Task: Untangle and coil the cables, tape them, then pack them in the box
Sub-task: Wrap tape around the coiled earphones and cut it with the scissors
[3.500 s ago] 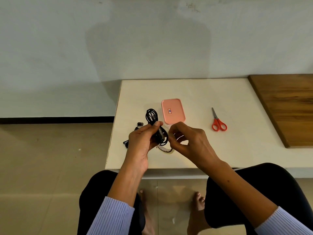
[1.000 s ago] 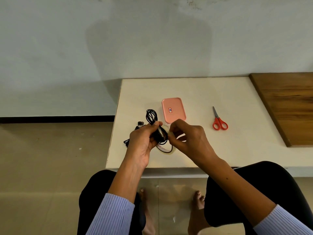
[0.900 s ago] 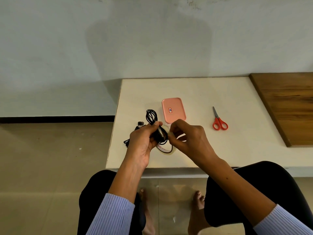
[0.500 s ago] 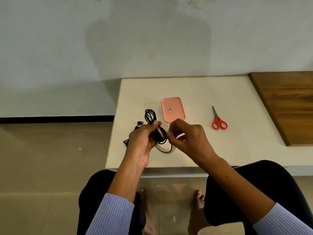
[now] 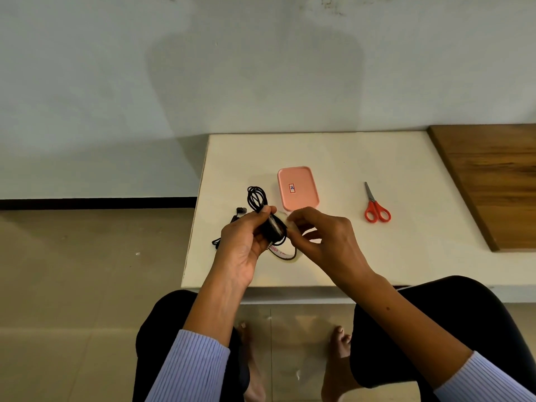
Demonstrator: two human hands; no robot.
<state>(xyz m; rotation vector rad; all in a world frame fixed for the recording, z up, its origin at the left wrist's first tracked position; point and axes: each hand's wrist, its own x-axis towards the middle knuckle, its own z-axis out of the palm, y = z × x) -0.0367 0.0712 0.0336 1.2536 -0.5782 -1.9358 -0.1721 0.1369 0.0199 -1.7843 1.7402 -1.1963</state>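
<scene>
My left hand (image 5: 243, 245) grips a coiled black cable (image 5: 256, 197) just above the near left part of the white table (image 5: 342, 158); its loops stick out past my thumb. A band of clear tape (image 5: 275, 226) wraps the coil's middle. My right hand (image 5: 324, 242) pinches the tape's loose end right beside the coil. Under both hands lies the tape roll (image 5: 285, 255), partly hidden. A second black cable with an earbud (image 5: 240, 210) lies on the table behind my left hand. The pink box (image 5: 297, 188) sits shut just beyond my hands.
Red-handled scissors (image 5: 375, 208) lie to the right of the box. A wooden board (image 5: 499, 181) covers the table's right end. The table's left edge drops to a tiled floor. My knees and bare feet are below the near edge.
Almost nothing has moved. My right hand's fingers have shifted slightly at the tape on the coil; my left hand keeps its grip.
</scene>
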